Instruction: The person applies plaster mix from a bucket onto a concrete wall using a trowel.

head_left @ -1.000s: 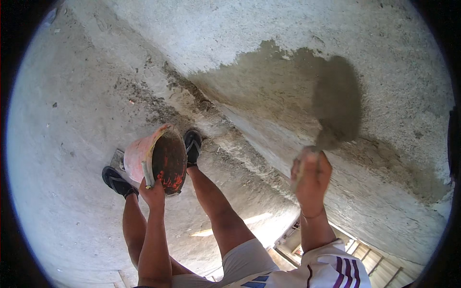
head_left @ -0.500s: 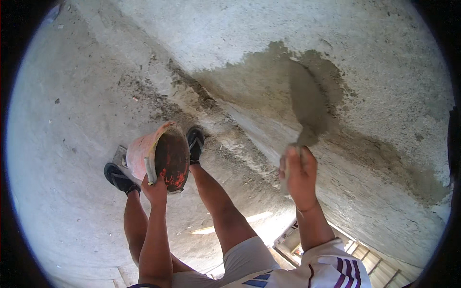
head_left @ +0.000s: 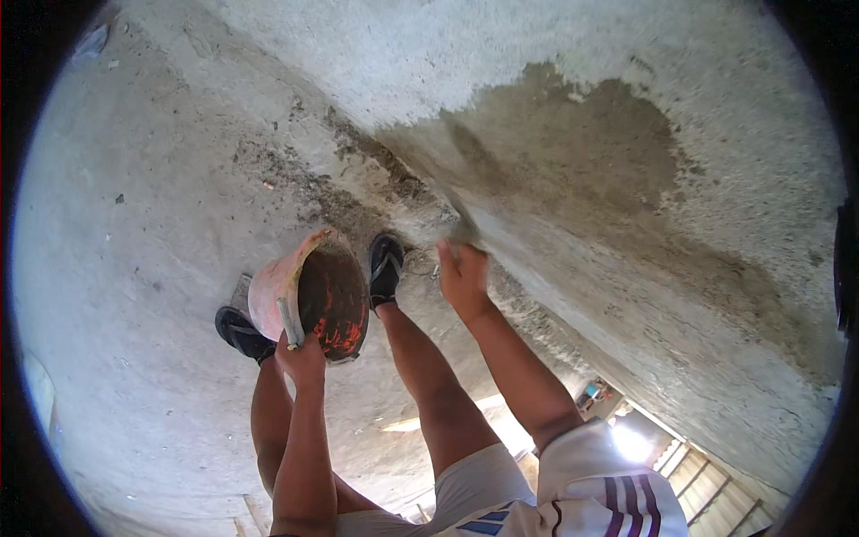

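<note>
My left hand (head_left: 302,360) is closed on the near rim of a pinkish-orange bucket (head_left: 267,291), beside its pale handle grip (head_left: 289,324). The bucket is tilted with its mouth to the right. Grey mortar coats its inside, with bright orange streaks near the lower rim. My right hand (head_left: 463,281) is closed round a trowel (head_left: 463,215). The trowel's blade is blurred and blends with the wall; its handle is mostly hidden by my fingers. On the wall, a dark patch of wet mortar (head_left: 582,148) spreads above and right of that hand.
The rough grey wall (head_left: 698,268) slants across the right side. Crumbled mortar (head_left: 385,166) lies along its foot. My sandalled feet (head_left: 386,268) stand on the concrete floor (head_left: 152,268), near the bucket. Bright light and slatted boards (head_left: 716,488) show at the lower right.
My right hand has moved left and down with the trowel, from the wet patch toward the wall's foot. My left hand still holds the bucket; the whole view has shifted slightly.
</note>
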Tool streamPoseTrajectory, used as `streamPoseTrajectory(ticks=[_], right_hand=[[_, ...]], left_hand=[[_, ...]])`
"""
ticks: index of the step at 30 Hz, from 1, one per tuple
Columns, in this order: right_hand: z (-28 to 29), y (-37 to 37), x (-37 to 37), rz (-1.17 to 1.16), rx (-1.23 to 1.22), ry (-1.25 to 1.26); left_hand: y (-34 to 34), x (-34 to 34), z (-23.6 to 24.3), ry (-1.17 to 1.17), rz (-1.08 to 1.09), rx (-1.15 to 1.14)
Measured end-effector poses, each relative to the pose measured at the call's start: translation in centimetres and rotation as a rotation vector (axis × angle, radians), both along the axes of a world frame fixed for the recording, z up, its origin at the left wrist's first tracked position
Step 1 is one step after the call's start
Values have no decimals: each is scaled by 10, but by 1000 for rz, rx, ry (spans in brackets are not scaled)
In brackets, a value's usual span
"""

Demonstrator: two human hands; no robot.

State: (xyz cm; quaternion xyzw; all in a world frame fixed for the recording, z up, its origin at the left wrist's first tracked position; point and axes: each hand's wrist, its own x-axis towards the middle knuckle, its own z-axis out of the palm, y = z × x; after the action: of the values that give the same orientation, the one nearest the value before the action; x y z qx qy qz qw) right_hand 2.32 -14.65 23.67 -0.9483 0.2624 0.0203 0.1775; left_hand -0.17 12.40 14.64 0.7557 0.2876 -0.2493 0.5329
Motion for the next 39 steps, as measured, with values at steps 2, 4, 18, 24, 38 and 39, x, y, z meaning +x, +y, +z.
streamPoseTrajectory(ticks=[2, 4, 18, 24, 38, 39], right_hand=[[-29, -5, 15, -5, -38, 87], [-55, -8, 23, -2, -59, 159], [-216, -16, 12, -404, 197, -292], [-224, -29, 36, -445, 348, -589], [-192, -23, 65, -606, 564, -880], [-179, -17, 72, -583, 569, -934]], left_hand=[[2, 0, -4, -25, -58, -9], [2, 1, -2, -25, -48, 15], [-7, 0, -6, -1, -63, -35], [-15, 13, 9, -19, -172, 54], [-21, 35, 11, 54, -161, -29], [-17, 39, 14, 23, -185, -30]])
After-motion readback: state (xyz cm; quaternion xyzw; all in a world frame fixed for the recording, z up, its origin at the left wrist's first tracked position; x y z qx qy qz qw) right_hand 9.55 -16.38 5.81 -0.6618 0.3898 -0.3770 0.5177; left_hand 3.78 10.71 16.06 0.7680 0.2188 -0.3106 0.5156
